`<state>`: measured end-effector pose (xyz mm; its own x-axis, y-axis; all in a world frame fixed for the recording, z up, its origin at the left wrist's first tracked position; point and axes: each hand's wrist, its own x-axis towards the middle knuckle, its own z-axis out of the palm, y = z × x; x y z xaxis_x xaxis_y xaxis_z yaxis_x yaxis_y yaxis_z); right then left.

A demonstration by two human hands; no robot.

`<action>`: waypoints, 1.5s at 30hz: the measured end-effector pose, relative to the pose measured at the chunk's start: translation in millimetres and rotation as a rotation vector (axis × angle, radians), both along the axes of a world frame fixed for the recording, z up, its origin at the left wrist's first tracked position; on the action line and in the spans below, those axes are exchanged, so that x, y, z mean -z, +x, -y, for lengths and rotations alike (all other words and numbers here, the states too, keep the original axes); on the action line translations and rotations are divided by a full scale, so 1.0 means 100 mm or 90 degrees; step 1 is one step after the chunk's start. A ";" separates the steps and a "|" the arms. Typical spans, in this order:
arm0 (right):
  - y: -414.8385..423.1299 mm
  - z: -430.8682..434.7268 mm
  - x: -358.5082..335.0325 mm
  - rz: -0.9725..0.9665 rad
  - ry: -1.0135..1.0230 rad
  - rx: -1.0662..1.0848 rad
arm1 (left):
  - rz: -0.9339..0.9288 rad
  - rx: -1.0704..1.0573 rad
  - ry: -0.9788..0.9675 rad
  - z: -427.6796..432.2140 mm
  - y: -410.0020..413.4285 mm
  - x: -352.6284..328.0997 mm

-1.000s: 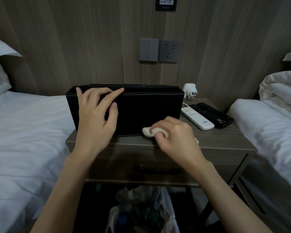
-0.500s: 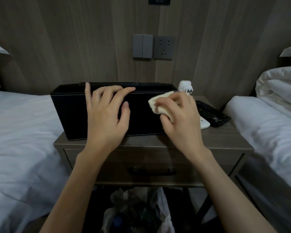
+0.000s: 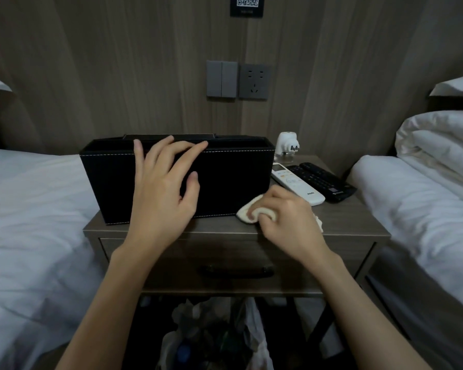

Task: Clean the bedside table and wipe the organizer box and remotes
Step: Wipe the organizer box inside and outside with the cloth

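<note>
A long black organizer box [image 3: 233, 180] with white stitching stands on the left part of the wooden bedside table [image 3: 358, 222]. My left hand [image 3: 163, 193] lies flat against the box's front face, fingertips over its top rim. My right hand [image 3: 286, 217] grips a crumpled cream cloth [image 3: 247, 213] at the lower right corner of the box, down on the tabletop. A white remote [image 3: 297, 184] and a black remote [image 3: 324, 181] lie side by side to the right of the box.
A white plug adapter [image 3: 286, 144] stands behind the remotes by the wall. White beds [image 3: 30, 214] flank the table on both sides. A drawer with a dark handle [image 3: 237, 271] is below the top; a bin with a plastic bag [image 3: 217, 335] sits underneath.
My right hand with the cloth moved from the box's upper right front down to its lower right corner at the tabletop. My left hand stays on the box.
</note>
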<state>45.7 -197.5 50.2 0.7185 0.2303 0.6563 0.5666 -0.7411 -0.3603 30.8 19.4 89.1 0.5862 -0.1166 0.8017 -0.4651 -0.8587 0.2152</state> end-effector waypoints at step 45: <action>-0.53 -0.92 -0.69 -0.098 0.206 -0.317 | -0.242 0.178 -0.485 -0.67 -0.02 0.22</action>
<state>-7.2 -105.9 119.4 0.6680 0.3696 0.6459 0.7402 -0.2404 -0.6279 28.6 86.0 66.9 0.8578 0.1898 0.4777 -0.4171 -0.2862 0.8627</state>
